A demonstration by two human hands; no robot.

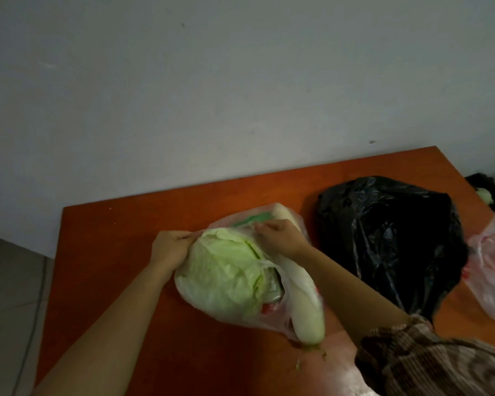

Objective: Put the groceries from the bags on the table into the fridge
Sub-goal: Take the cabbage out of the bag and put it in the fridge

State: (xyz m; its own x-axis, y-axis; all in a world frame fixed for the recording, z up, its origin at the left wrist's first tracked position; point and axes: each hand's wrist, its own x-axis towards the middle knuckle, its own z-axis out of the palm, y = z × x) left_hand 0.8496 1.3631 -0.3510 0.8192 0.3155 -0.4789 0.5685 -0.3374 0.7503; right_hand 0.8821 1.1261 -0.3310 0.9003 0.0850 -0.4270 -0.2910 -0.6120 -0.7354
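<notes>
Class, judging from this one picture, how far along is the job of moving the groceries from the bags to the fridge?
Done: nothing that shows; no fridge is in view. In hand: the left hand and right hand pinch the clear bag open around the cabbage and white radish. Left: emptying it, plus the black bag and pink bag on the table.

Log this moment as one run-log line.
step: opening bag | left hand: grips clear bag | right hand: grips bag | inside: cabbage, daikon
</notes>
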